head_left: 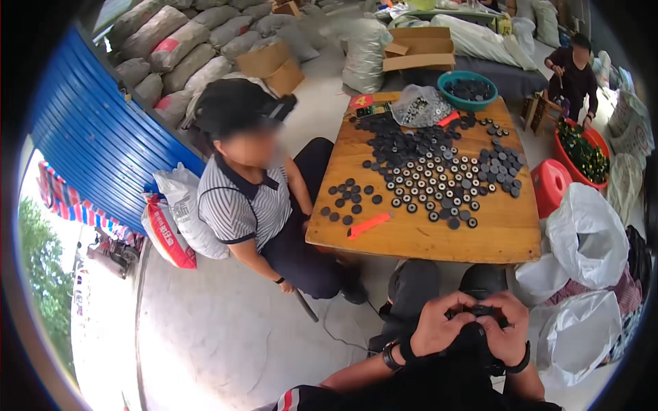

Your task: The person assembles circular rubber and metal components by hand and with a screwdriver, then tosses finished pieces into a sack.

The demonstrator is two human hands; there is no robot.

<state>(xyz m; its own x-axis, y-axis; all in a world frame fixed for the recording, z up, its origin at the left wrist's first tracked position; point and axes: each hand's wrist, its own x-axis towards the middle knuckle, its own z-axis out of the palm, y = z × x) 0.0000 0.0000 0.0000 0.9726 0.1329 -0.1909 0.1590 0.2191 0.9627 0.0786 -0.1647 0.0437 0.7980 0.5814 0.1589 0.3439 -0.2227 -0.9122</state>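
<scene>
Above my lap, my left hand (442, 327) and my right hand (506, 330) meet fingertip to fingertip. Both pinch a small black round piece (482, 310) between thumbs and forefingers; its exact kind is too small to make out. Beyond them on the wooden table (411, 245) lie many small discs: a heap of plain dark ones (401, 140) and a spread of dark ones with pale ringed centres (428, 179). An orange-red flat tool (370, 225) rests near the table's front left corner.
A clear bag of pale-centred discs (419, 106) and a teal basin (468, 104) of dark pieces stand at the table's far end. A seated co-worker (236, 198) is at the left. White sacks (588, 236) and a red stool (550, 186) are at the right.
</scene>
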